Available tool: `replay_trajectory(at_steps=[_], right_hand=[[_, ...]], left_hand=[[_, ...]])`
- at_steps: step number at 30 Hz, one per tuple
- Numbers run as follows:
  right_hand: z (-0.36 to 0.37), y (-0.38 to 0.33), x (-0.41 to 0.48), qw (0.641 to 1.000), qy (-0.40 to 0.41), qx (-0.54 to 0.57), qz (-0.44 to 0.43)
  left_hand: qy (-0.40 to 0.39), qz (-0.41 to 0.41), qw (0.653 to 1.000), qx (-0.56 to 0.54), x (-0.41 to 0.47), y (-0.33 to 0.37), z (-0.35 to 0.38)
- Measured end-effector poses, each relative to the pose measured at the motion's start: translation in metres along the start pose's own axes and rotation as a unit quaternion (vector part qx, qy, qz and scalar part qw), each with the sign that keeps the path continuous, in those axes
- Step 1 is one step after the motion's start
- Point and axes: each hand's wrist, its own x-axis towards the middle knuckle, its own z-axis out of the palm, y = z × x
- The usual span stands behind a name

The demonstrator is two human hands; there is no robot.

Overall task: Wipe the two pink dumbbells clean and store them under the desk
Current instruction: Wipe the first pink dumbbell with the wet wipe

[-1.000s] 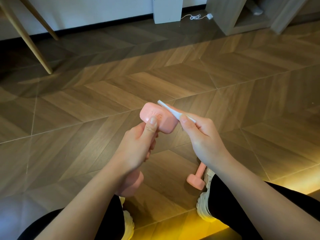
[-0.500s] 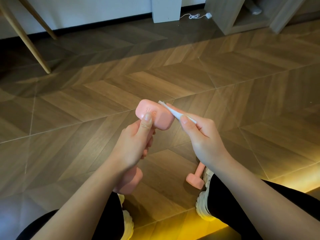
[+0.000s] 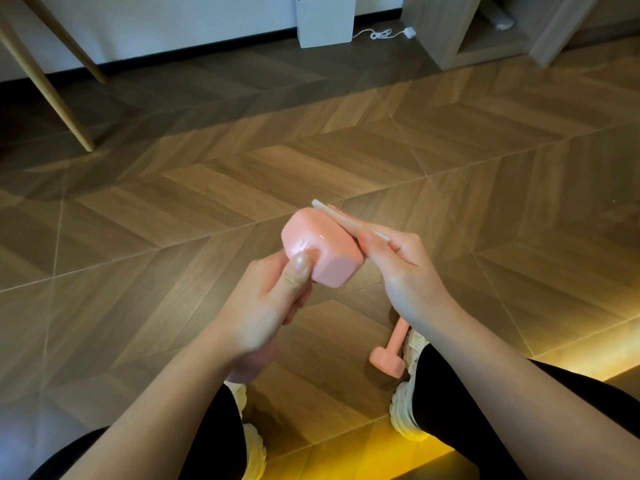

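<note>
My left hand (image 3: 266,306) grips the handle of a pink dumbbell (image 3: 320,247), held upright above the floor, thumb against its upper head. The lower head is mostly hidden under my wrist. My right hand (image 3: 398,268) pinches a folded white wipe (image 3: 341,216) flat against the right side of the upper head. The second pink dumbbell (image 3: 389,355) lies on the wooden floor by my right shoe, partly hidden by my right forearm.
Slanted wooden desk legs (image 3: 52,91) stand at the far left. A white box (image 3: 325,19) and a white cable with plug (image 3: 388,33) sit by the wall. A wooden shelf unit (image 3: 450,36) is at the far right. My shoes (image 3: 407,417) rest on the herringbone floor.
The held dumbbell has turned a little in my left hand, showing more of its end face. The wipe stays pressed on its right side. The camera view shifted slightly.
</note>
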Motion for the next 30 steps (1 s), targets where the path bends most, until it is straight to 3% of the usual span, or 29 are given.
replay_trajectory(at_steps=[5,9,14,18,23,30], right_hand=[[0.001,-0.001,0.000,1.000,0.002,-0.002,0.006],[-0.002,0.000,-0.001,1.000,-0.008,-0.013,-0.008],[-0.002,0.002,-0.004,0.999,0.017,-0.046,0.010],[0.000,-0.001,-0.002,1.000,-0.009,-0.021,-0.011],[-0.001,0.001,-0.001,1.000,-0.019,-0.018,-0.003],[-0.001,-0.003,-0.002,1.000,-0.016,-0.009,-0.010]], left_hand=[[-0.019,-0.008,1.000,-0.005,-0.001,-0.008,0.004],[0.036,-0.044,0.996,-0.074,0.004,-0.004,0.002],[0.067,-0.056,0.995,-0.040,0.008,-0.001,-0.009],[0.039,-0.038,0.996,-0.071,0.003,-0.002,-0.004],[-0.064,-0.022,0.997,-0.048,-0.002,-0.003,0.000],[-0.032,-0.043,0.998,-0.040,0.001,0.005,0.001]])
